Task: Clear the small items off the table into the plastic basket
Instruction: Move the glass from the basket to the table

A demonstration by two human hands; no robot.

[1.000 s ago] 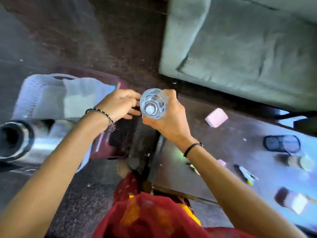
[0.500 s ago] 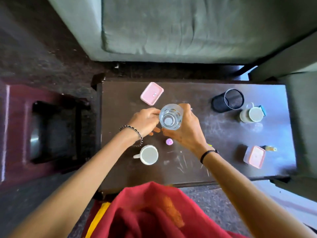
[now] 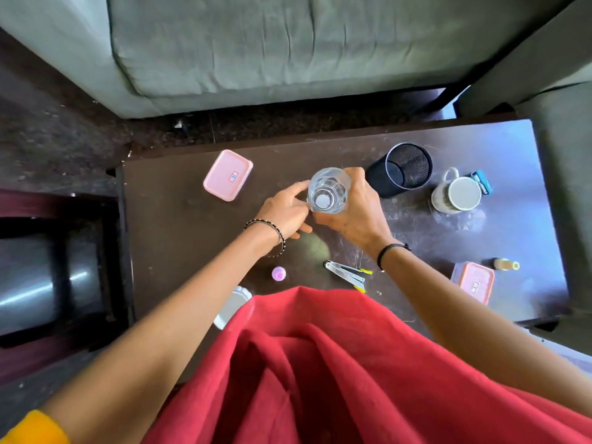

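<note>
A clear drinking glass [image 3: 328, 190] hangs upright above the middle of the dark table [image 3: 179, 238]. My right hand [image 3: 358, 213] grips it from the right side. My left hand [image 3: 285, 209] pinches its left wall with thumb and forefinger. On the table lie a pink lidded box [image 3: 228, 175], a second pink box [image 3: 473, 282], a small pink cap [image 3: 278, 273], a metal stapler [image 3: 346, 272], a little bottle [image 3: 506, 264], a blue item [image 3: 480, 182] and a white mug [image 3: 458, 193]. The plastic basket is out of view.
A black mesh pen cup [image 3: 403, 168] stands just right of the glass. Another white mug [image 3: 232, 307] is half hidden by my red clothing. A grey sofa [image 3: 288, 43] runs behind the table. A dark red stool with a steel vessel [image 3: 41, 283] sits on the left.
The view swung from the white basket on the left over to the table. Both hands carried the glass along and now hold it over the table's middle.
</note>
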